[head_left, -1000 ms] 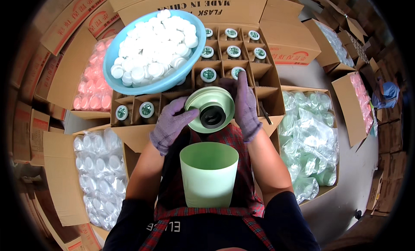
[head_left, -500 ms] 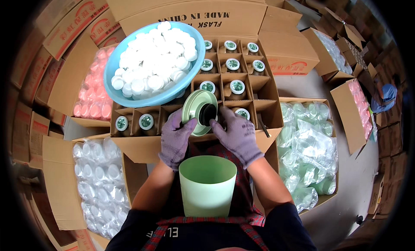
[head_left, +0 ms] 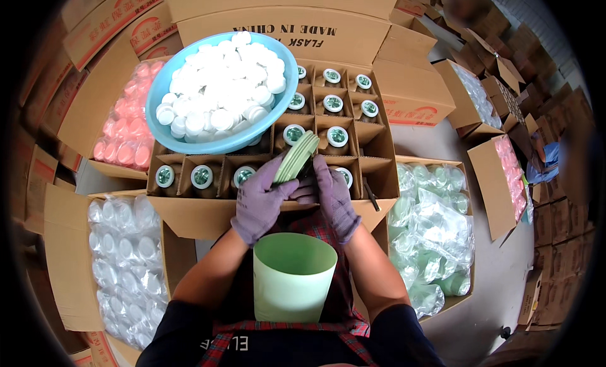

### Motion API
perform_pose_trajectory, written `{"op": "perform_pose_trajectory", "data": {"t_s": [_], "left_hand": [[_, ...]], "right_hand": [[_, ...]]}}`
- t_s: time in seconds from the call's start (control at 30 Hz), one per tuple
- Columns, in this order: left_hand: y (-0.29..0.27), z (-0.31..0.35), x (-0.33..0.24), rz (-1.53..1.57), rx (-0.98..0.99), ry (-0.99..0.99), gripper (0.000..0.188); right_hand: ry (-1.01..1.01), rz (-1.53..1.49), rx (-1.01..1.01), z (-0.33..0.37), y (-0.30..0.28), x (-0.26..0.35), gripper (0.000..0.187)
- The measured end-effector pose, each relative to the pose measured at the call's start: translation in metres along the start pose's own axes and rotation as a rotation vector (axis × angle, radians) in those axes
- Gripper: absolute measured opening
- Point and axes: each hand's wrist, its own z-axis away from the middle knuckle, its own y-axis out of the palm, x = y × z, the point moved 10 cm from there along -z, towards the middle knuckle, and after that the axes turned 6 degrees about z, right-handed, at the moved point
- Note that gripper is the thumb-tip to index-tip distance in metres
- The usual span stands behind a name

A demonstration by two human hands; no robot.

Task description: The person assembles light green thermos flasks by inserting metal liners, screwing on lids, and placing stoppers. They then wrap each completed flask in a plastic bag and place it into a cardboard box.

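My left hand (head_left: pixel 260 201), in a purple knitted glove, grips a pale green ribbed round plastic part (head_left: pixel 293 160) that is tilted nearly edge-on. On its right side a black piece (head_left: pixel 307 171) shows only in part. My right hand (head_left: pixel 334 199), gloved the same way, has its fingers closed at that black piece; the fingertips are partly hidden. Below both hands a pale green open-topped plastic casing (head_left: pixel 293 288) stands upright against my apron. Just beyond the hands sits a divided carton (head_left: pixel 208 210) of glass flask liners (head_left: pixel 202 176) with white-rimmed mouths.
A blue basin (head_left: pixel 189 146) heaped with white caps (head_left: pixel 221 89) rests on the carton. Boxes of pink parts (head_left: pixel 126 130) and bagged clear parts (head_left: pixel 129 259) stand left, bagged green parts (head_left: pixel 435 240) right. A thin dark rod (head_left: pixel 371 195) leans at the carton's front right.
The green round part has turned from showing its black-centred face to nearly edge-on. My right hand has rotated, its fingers now beside the part. The whole view has shifted slightly.
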Motion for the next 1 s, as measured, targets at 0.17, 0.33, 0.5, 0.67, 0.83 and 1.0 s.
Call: {"op": "perform_pose_trajectory", "data": {"t_s": [0.17, 0.33, 0.5, 0.67, 0.83, 1.0], "left_hand": [[-0.003, -0.004, 0.022, 0.360, 0.009, 0.010, 0.050], [-0.004, -0.006, 0.012, 0.105, -0.012, -0.028, 0.047], [-0.003, -0.008, 0.026, 0.172, -0.003, 0.070, 0.040], [-0.048, -0.012, 0.089, 0.380, -0.182, -0.252, 0.041], [-0.053, -0.008, 0.067, 0.065, -0.106, -0.037, 0.054], [-0.047, 0.035, 0.000, -0.541, -0.131, 0.363, 0.066]], "right_hand": [[-0.863, 1.151, -0.269, 0.040, 0.024, 0.066, 0.091], [-0.060, 0.130, -0.024, -0.007, -0.013, 0.006, 0.078], [-0.287, 0.516, -0.215, 0.000, -0.011, 0.025, 0.061], [-0.482, 0.982, -0.479, 0.025, -0.043, 0.055, 0.051], [-0.279, 1.622, -0.079, -0.035, -0.068, 0.010, 0.050], [-0.298, 1.786, 0.152, -0.037, -0.049, -0.001, 0.042]]}}
